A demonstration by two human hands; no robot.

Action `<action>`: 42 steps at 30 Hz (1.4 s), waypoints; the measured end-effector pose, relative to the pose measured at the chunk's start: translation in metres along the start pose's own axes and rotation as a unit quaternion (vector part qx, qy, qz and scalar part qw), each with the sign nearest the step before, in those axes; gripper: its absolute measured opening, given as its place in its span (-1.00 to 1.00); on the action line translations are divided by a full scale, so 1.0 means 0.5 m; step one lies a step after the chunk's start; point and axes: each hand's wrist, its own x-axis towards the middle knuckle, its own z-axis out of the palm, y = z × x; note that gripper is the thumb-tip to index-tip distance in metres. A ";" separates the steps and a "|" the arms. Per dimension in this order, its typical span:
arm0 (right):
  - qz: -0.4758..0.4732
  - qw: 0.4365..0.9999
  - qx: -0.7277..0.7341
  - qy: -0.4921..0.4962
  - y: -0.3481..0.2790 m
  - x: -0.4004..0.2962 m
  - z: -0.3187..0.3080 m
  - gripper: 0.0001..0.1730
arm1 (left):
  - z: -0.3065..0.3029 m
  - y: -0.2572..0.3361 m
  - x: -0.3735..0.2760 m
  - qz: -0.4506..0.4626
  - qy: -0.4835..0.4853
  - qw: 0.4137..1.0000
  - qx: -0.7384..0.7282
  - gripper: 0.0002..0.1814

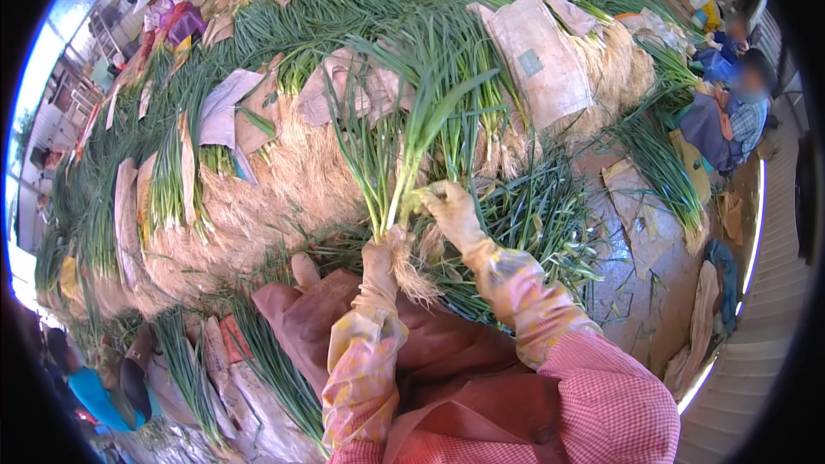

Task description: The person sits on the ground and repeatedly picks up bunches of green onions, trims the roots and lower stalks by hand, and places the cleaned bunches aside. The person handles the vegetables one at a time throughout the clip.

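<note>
My left hand [380, 254], in a pale rubber glove, grips a few spring onions [401, 190] near their white bases. Their pale roots [412, 274] hang below the fist, and the green leaves fan upward and away from me. My right hand [451, 206], gloved alike, is beside the stalks with thumb and fingers bent together. Yellow-green matter shows at its fingertips; whether this is a leaf in the pinch or a stain on the glove is unclear. Beneath both forearms a dark red apron [464, 348] covers my lap.
A long heap of spring onions [277, 167], roots towards me, spreads ahead, with sacking [538, 58] laid over parts. Loose leaf trimmings [541, 219] lie right of my hands, beside a wet floor sheet [625, 283]. People sit at right [725, 119], lower left [106, 386] and far left [171, 16].
</note>
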 end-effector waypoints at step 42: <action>0.031 0.831 -0.491 -0.258 -0.079 -0.103 -0.067 -0.42 | -0.049 -0.017 0.039 -0.154 -0.097 0.970 -0.162 -0.57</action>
